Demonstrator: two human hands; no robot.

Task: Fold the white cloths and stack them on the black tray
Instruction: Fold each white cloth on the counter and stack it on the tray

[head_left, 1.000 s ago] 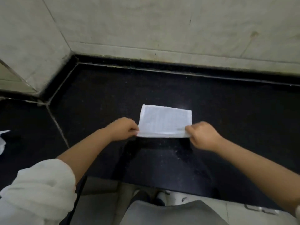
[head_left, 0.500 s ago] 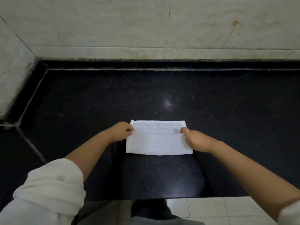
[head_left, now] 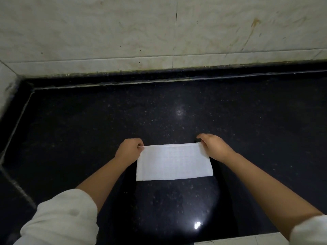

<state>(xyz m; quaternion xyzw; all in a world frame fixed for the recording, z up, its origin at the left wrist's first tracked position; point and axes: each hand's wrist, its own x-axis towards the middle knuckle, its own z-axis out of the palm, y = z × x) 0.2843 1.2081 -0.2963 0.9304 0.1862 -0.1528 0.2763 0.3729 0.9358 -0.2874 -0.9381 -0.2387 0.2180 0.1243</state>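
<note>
cloth (head_left: pixel 174 163) – far corners pinched by left hand (head_left: pixel 129 150) – right hand (head_left: pixel 215 147).

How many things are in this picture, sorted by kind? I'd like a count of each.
White cloth, folded, lying on the black counter: 1
Hands pinching its far corners, left hand and right hand: 2
White sleeves, left sleeve and right sleeve: 2
Black tray: 0 in view
Total: 5

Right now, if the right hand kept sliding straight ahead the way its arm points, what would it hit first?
Nothing soon, it seems. Beyond the right hand, which pinches the white cloth, lies only bare black counter; the pale wall would come first, though depth is hard to judge.
</note>
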